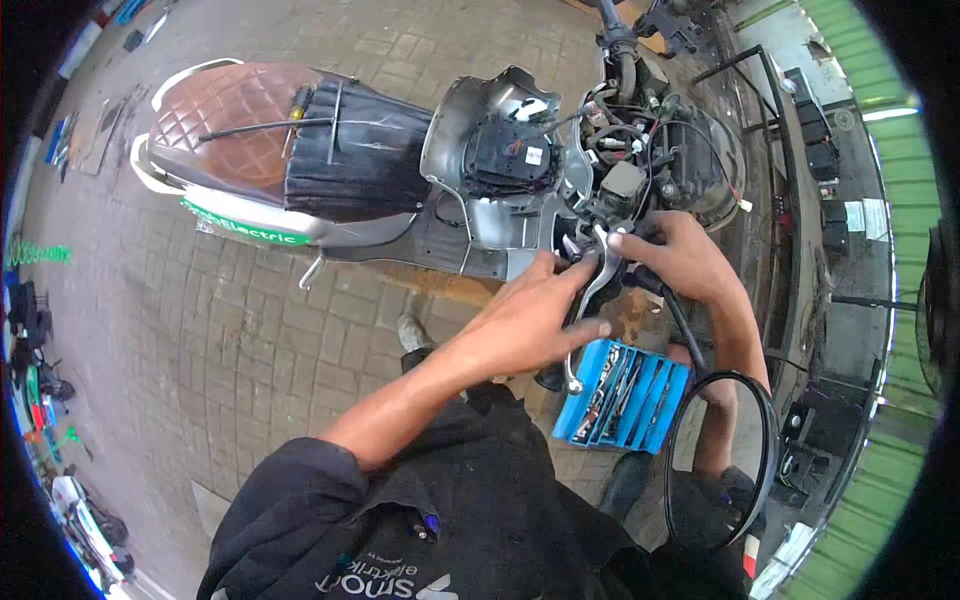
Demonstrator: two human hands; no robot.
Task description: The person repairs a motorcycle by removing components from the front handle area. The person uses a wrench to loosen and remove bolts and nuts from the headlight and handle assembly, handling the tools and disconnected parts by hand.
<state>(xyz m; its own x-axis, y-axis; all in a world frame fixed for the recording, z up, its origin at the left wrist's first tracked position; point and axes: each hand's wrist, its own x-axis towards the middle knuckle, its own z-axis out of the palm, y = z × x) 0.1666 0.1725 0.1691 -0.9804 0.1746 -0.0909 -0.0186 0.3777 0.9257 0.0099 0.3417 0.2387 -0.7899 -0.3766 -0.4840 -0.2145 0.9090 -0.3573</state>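
A silver hand lever [606, 268] runs along the scooter's handlebar, its ball end beside a black handlebar grip [549, 378]. My left hand [535, 315] lies across the lever, fingertips at its mount and thumb stretched out apart. At the lever's upper end, my right hand [685, 255] is closed, thumb against the metal; its other fingertips are partly hidden. Close beyond both hands, the scooter's front is stripped of cover, with wires and connectors [625, 145] exposed. My hands hide part of the lever mount.
A blue tray [590, 425] of tools stands below the handlebar. A black loop [771, 450], hose or mirror rim, hangs by my right arm. On the brown scooter seat [215, 120] lie a black cloth [375, 145] and a yellow-handled tool [299, 102]. A metal frame [780, 150] stands right.
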